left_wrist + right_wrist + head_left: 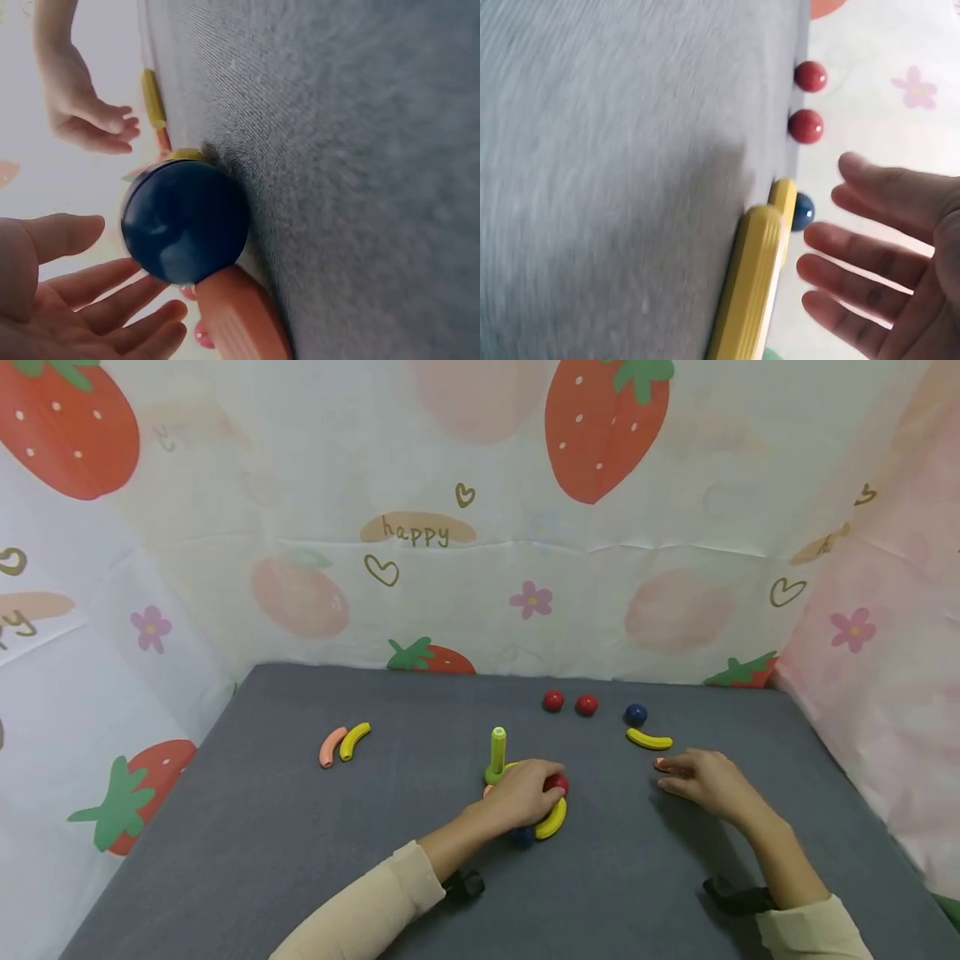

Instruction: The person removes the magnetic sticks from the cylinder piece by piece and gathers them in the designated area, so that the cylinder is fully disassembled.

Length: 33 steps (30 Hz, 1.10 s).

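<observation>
Blue ball [184,221] beside L fingers [112,281]; untouched.

Peg [498,752] near the middle of the table [247,827]. Just right of and before it, a cluster of curved pieces and balls under the left hand [525,793]. Behind and right of the peg, three balls [587,704]; well left of it, two curved pieces [343,743].

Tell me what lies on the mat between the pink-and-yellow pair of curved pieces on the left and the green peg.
Nothing: in the head view the grey mat is bare between the pink and yellow curved pieces and the green peg.
</observation>
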Motion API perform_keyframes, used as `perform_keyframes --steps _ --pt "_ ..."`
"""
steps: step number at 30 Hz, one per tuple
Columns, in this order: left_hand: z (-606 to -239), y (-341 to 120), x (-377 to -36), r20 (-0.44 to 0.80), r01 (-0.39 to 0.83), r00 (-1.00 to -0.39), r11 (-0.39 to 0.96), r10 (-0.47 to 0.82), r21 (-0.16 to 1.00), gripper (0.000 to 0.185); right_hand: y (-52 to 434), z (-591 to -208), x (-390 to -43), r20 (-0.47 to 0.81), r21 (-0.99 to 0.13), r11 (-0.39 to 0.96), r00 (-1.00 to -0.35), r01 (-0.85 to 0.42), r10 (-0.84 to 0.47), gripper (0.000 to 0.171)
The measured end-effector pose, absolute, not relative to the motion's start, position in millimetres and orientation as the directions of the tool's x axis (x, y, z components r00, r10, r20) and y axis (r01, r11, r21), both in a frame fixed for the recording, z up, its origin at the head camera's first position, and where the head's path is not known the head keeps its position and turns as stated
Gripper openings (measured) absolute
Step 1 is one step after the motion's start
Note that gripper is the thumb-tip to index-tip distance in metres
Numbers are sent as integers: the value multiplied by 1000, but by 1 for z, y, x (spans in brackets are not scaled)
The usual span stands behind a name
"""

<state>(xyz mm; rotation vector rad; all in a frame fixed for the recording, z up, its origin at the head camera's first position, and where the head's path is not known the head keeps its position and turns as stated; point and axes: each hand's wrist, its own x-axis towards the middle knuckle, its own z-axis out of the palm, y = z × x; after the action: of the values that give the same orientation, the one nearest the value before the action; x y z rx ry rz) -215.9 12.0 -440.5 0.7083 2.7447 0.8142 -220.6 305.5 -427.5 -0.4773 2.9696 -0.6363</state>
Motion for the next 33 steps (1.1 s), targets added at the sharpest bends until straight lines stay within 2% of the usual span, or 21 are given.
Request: perform_keyframes --steps 6,13,18,25,28,33 --pt "-435 -10 -208 -53 361 -849 649 526 670 41 292 -429 -222 80 -519 793 -942 -318 -325 32" --pt "-425 -46 -201 -151 251 -825 593 544 765 42 264 -425 -228 120 -638 699 -938 -324 -325 34" --pt "-423 -70 -207 -181 229 -828 615 530 755 38 242 -422 -232 142 -712 611 -923 -347 -358 34" --pt "-429 -91 -222 -233 83 -910 701 343 708 30 205 -422 -241 173 -773 514 -903 -372 -394 36" --pt "-433 -92 -228 -230 51 -930 721 286 691 34 188 -422 -242 180 -782 495 -898 -378 -401 36" --pt "-441 -86 -234 -210 66 -932 709 296 703 48 159 -420 -242 188 -787 465 -876 -405 -444 38"
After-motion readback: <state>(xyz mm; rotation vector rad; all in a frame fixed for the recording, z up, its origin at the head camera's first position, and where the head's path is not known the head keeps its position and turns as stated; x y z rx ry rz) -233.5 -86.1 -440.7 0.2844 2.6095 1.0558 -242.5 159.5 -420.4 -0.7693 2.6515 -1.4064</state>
